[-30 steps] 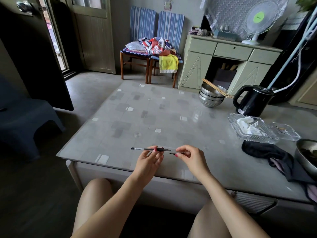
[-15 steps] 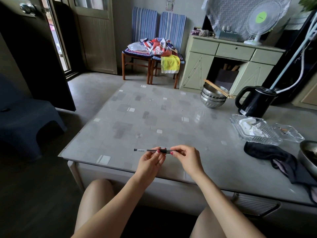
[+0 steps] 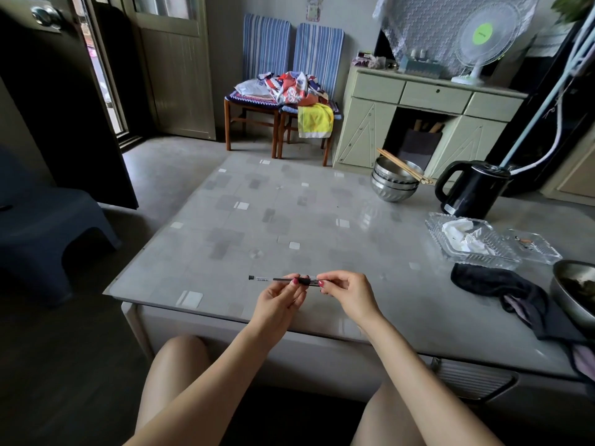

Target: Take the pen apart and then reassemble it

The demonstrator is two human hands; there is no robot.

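The pen (image 3: 279, 279) lies level in the air just above the near edge of the tabletop (image 3: 289, 220), its long axis running left to right across the view. Its clear barrel, tipped with a small dark end plug, points left; its dark section sits on the right, between the 2 hands. The left hand (image 3: 279, 300) pinches the pen at the start of that dark section, thumb and fingertips closed around it, the other fingers curled under. The right hand (image 3: 349, 292) pinches the pen's right end in the same closed grip, and its fingers hide the tip, so whether a loose part sits there cannot be told. Both forearms reach in from below, over 2 bare knees.

Farther right on the tabletop lie a dark cloth (image 3: 495, 286), a clear glass tray (image 3: 470, 239) with white crumpled paper, a black kettle (image 3: 473, 189), and stacked steel bowls (image 3: 394, 185) with chopsticks (image 3: 404, 165) across them. A metal bowl (image 3: 574, 291) shows at the right edge.
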